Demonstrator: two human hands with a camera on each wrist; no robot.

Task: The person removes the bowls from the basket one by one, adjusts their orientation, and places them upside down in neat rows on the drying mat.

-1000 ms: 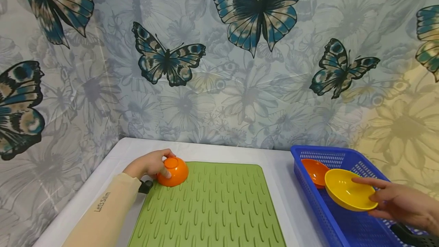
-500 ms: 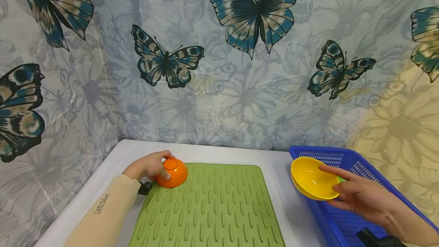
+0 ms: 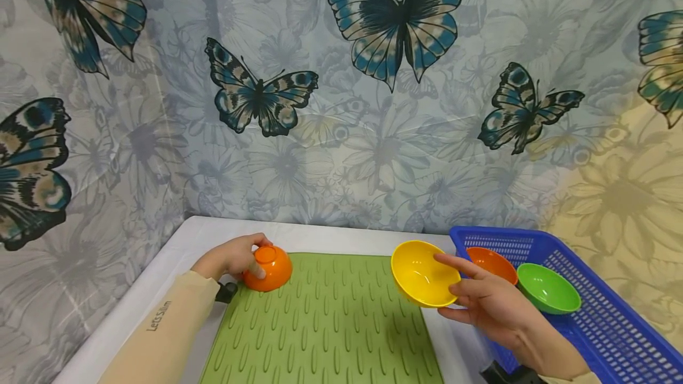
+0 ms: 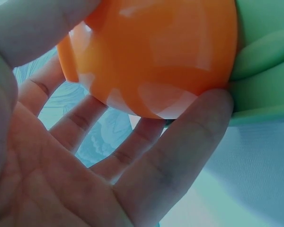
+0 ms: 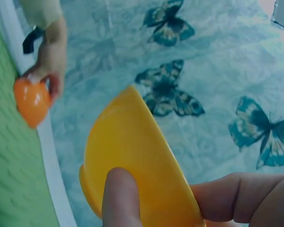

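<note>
An orange bowl [image 3: 274, 271] lies upside down at the far left corner of the green ridged mat [image 3: 341, 319]. My left hand [image 3: 230, 258] grips it from the left side; in the left wrist view the fingers spread around the orange bowl [image 4: 165, 52], whose rim is against the mat. My right hand [image 3: 496, 307] holds a yellow bowl [image 3: 424, 274] by its right side, tilted with its hollow toward the head camera, in the air over the mat's far right part. In the right wrist view a digit presses on the outside of the yellow bowl [image 5: 128, 146].
A blue plastic basket [image 3: 613, 289] stands on the right of the white-covered table [image 3: 331, 236]. Inside are another orange bowl [image 3: 492, 264] and a green bowl [image 3: 549, 289]. A butterfly-patterned cloth [image 3: 341, 176] hangs behind the table.
My right hand has carried the yellow bowl leftward out of the basket to above the mat, uncovering the green bowl. The left hand and its orange bowl have stayed in place.
</note>
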